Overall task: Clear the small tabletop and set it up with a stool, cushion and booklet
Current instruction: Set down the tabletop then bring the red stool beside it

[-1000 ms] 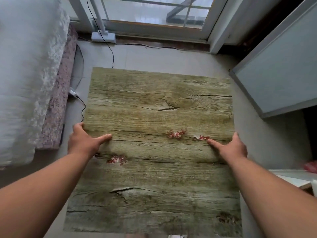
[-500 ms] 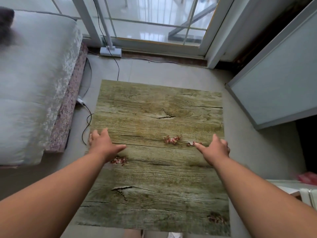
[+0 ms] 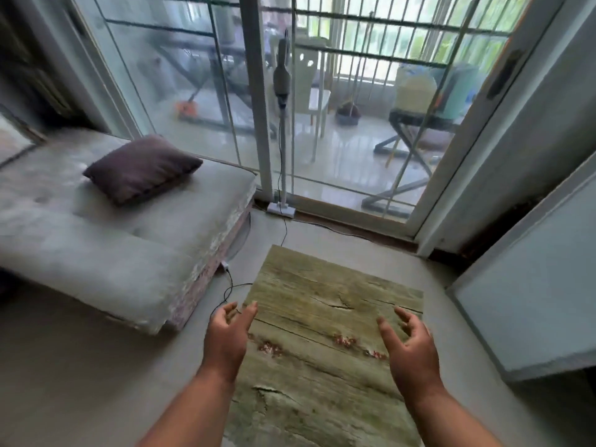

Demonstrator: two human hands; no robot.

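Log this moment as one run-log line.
left hand: open, empty | right hand: open, empty | wood-grain tabletop: bare, on floor | purple cushion: on grey mattress | stool, booklet: not in view

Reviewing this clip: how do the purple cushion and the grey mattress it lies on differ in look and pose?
The cushion is dark purple; the mattress is pale grey with a worn, mottled side. The cushion is small and plump, the mattress long, flat and far larger. The cushion sits skewed at an angle on top, while the mattress lies low on the floor beside the wooden tabletop. Both look soft, and neither hand touches them.
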